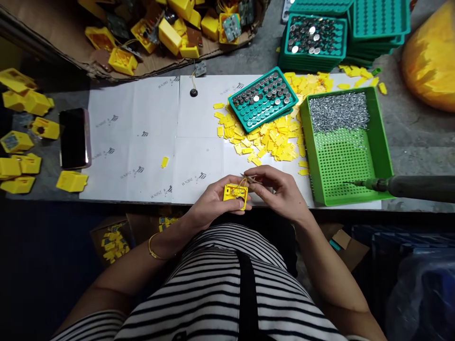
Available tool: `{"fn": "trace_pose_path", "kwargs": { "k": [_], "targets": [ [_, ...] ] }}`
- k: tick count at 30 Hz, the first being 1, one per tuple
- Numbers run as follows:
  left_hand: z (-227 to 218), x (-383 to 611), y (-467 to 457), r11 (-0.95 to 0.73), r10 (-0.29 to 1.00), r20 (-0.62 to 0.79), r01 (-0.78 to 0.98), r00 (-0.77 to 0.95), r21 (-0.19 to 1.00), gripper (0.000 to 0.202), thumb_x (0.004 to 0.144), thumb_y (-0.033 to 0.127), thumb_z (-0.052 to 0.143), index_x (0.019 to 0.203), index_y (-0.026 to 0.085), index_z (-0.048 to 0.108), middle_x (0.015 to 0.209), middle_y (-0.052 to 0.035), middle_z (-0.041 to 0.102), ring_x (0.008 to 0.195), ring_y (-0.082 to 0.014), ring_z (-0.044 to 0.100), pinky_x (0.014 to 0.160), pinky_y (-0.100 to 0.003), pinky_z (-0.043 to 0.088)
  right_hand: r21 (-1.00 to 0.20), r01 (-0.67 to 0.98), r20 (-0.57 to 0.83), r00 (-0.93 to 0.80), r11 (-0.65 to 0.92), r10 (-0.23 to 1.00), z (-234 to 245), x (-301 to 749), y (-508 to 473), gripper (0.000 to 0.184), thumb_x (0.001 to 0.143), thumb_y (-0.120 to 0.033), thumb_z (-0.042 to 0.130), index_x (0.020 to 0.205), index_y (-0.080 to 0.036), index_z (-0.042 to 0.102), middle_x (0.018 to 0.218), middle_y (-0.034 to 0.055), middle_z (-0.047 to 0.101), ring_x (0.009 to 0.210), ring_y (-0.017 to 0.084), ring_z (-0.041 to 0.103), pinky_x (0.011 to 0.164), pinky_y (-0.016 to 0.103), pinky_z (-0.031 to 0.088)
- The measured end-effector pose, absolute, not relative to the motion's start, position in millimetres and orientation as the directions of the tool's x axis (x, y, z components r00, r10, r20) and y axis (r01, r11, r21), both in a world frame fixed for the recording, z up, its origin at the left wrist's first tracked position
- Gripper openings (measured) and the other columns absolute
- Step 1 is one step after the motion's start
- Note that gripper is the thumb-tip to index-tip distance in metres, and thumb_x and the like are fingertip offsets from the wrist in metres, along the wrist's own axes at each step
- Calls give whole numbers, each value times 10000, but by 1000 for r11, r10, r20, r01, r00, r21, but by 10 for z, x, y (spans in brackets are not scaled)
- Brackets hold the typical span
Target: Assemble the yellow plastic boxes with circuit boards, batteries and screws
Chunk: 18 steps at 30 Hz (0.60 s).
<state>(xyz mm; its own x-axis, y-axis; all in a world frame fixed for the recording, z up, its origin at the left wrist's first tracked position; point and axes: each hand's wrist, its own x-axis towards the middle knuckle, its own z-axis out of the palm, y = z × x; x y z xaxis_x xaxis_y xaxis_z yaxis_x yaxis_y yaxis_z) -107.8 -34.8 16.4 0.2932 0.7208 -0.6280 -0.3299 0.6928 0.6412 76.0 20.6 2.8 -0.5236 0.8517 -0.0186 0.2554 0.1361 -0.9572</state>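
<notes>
My left hand [213,199] is closed around a small yellow plastic housing [235,193] with thin wires looping out of its top, held just over the near edge of the table. My right hand [275,187] is beside it on the right, fingers pinched on a small dark piece [250,178] joined to those wires; I cannot name it. Both hands are close together, touching at the housing.
Loose yellow tabs [270,137] lie in a heap. A teal tray of button cells [263,98] and a green basket of small metal parts [346,142] are close by. An electric screwdriver [401,185] lies right. A phone [74,138] lies left among yellow housings [21,142]. More teal trays [320,38] are stacked behind.
</notes>
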Motion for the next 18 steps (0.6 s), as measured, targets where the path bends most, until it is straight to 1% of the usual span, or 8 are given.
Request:
{"fn": "trace_pose_path", "kwargs": {
  "k": [3, 6, 8, 10, 12, 13, 15, 18],
  "targets": [
    [178, -1124, -348, 729, 678, -623, -250, 390, 637, 308, 767, 263, 717, 1045, 202, 600, 895, -33, 704, 706, -161, 722, 630, -246, 570, -954, 288, -92, -531, 78, 842, 88, 764, 244, 214, 864, -285, 645, 1053, -186, 668, 1003, 46, 704, 831, 148, 668, 741, 269, 549],
    [163, -1157, -351, 752, 635, -605, -207, 480, 625, 297, 814, 327, 675, 1079, 205, 617, 975, -71, 717, 701, -168, 729, 604, -238, 571, -947, 321, -161, -543, 27, 825, 130, 789, 290, 296, 845, -301, 664, 1110, -170, 652, 874, 30, 697, 686, 122, 632, 627, 239, 518],
    [139, -1166, -357, 752, 633, -602, -202, 486, 628, 299, 813, 335, 680, 1077, 207, 624, 1041, -87, 714, 729, -177, 736, 599, -232, 570, -942, 334, -165, -531, 27, 831, 142, 802, 317, 275, 836, -329, 678, 1057, -165, 674, 818, 27, 677, 663, 120, 611, 594, 230, 497],
    [113, -1168, -366, 745, 647, -610, -206, 458, 635, 283, 805, 325, 694, 1056, 210, 631, 1088, -86, 703, 760, -181, 738, 617, -238, 574, -927, 367, -127, -509, 81, 851, 151, 805, 333, 214, 827, -348, 690, 952, -175, 707, 827, 38, 670, 701, 129, 605, 608, 234, 490],
    [96, -1166, -375, 734, 666, -623, -209, 410, 647, 266, 806, 316, 696, 1043, 215, 631, 1073, -72, 698, 775, -181, 737, 643, -249, 578, -914, 394, -120, -493, 98, 862, 165, 793, 334, 177, 832, -337, 681, 904, -180, 717, 831, 39, 672, 693, 123, 588, 607, 234, 478],
    [92, -1164, -379, 731, 671, -630, -205, 390, 651, 257, 809, 313, 694, 1038, 216, 628, 1049, -64, 697, 776, -182, 736, 647, -253, 578, -922, 382, -145, -492, 64, 859, 174, 781, 330, 171, 837, -324, 670, 912, -177, 713, 809, 31, 669, 660, 114, 576, 592, 232, 473],
    [93, -1156, -385, 728, 677, -642, -205, 359, 654, 235, 812, 307, 690, 1018, 215, 625, 1016, -50, 689, 773, -179, 732, 653, -263, 579, -954, 284, -232, -510, -92, 828, 197, 751, 314, 161, 843, -289, 639, 935, -166, 685, 803, 18, 670, 609, 99, 580, 573, 229, 488],
    [102, -1142, -388, 720, 693, -650, -248, 312, 648, 201, 797, 283, 705, 969, 213, 630, 1067, -32, 663, 826, -171, 715, 703, -295, 585, -949, 97, -306, -524, -301, 795, 230, 697, 281, 188, 823, -275, 630, 981, -172, 644, 891, 22, 677, 668, 119, 648, 574, 233, 543]
  ]
}}
